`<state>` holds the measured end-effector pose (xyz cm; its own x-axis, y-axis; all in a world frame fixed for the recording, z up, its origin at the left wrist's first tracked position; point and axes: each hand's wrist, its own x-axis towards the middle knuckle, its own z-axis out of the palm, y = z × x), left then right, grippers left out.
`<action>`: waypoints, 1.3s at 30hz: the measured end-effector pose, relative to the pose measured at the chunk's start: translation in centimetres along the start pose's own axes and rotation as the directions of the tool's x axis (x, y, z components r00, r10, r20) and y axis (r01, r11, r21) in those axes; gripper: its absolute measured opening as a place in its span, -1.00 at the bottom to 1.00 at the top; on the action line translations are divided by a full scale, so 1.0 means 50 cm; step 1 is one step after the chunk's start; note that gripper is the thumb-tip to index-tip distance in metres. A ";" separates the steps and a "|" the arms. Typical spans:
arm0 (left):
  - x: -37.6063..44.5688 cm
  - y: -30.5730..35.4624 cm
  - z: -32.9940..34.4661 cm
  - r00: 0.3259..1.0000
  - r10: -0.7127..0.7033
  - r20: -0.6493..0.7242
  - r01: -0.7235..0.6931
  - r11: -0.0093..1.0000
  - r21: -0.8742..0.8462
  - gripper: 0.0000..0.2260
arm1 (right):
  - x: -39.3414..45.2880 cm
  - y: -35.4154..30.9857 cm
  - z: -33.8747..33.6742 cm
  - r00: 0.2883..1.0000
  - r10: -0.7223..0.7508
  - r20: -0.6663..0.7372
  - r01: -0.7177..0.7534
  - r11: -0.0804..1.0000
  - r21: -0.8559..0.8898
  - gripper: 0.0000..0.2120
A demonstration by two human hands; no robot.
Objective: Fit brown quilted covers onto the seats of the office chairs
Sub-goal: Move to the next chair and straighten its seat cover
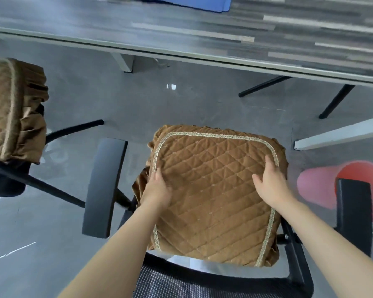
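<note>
A brown quilted cover (213,190) with pale braid trim lies over the seat of the black office chair directly below me. Its skirt hangs gathered over the seat's left and far edges. My left hand (157,190) rests flat on the cover near its left braid, fingers together and pointing away. My right hand (269,181) lies flat near the right braid, fingers spread. Neither hand grips the fabric. The chair's black armrests (103,186) flank the seat and its mesh backrest (181,282) is at the bottom edge.
A second chair at the left wears a brown quilted cover (7,108) too. A long grey wood-grain table (202,35) runs across the top, with black legs (336,100) underneath. A red and pink blurred shape (323,186) sits at the right. Glossy grey floor lies all around.
</note>
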<state>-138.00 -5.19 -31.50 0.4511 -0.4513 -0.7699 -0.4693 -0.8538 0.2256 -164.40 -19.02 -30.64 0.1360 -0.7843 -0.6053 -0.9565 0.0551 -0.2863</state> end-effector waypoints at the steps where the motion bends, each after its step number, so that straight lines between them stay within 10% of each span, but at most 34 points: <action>1: -0.031 -0.003 -0.012 0.999 0.021 0.025 -0.021 1.000 -0.016 -0.39 | -0.030 -0.023 -0.014 0.999 -0.038 -0.002 0.038 0.999 0.018 -0.32; 13: -0.435 -0.186 -0.222 0.969 0.146 -0.199 -0.213 0.903 -0.372 -0.71 | -0.475 -0.372 -0.057 0.944 -0.330 0.018 0.328 0.942 0.076 -0.46; 27: -0.846 -0.874 -0.306 0.761 -0.349 -0.547 -0.230 0.643 -0.731 -0.67 | -0.998 -0.716 0.226 0.735 -0.659 0.158 0.655 0.751 0.084 -0.64; 39: -0.855 -1.066 -0.455 0.644 -0.521 -0.560 -0.238 0.559 -0.794 -0.88 | -1.063 -1.007 0.310 0.559 -0.758 0.337 0.796 0.604 0.039 -0.65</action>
<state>-115.00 53.69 2.99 0.9601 0.0087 -0.2797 0.2335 -0.5756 0.7837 -119.47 29.45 4.44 0.8879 -0.2718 -0.3710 -0.4593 -0.5671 -0.6837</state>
